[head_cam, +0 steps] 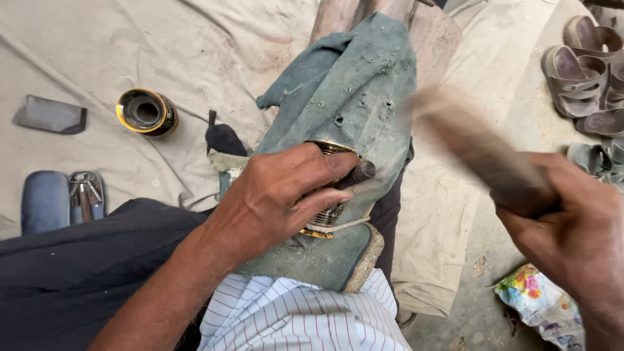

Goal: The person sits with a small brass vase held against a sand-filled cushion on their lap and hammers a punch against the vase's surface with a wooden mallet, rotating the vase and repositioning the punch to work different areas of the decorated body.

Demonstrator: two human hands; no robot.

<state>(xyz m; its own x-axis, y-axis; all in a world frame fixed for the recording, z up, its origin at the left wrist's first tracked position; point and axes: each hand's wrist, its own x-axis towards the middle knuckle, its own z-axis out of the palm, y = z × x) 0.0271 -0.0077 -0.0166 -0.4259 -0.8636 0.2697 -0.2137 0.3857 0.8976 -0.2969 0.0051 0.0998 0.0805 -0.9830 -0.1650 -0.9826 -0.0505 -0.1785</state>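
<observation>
Left hand (279, 195) grips ribbed brass ring (328, 214) and dark punch (356, 174) on frayed green cloth (351, 84); right hand (572, 227) fingers closed round blurred wooden mallet (474, 149).

- A small workshop on the ground, with a dusty cloth (195, 39) spread out.
- Metal tools (86, 195) lie on it.
- Worn sandals (582, 71) wait nearby.

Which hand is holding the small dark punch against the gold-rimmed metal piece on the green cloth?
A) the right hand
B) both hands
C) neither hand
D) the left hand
D: the left hand pins the punch to the metal piece on the green cloth, while the right hand grips a blurred wooden handle.
</observation>
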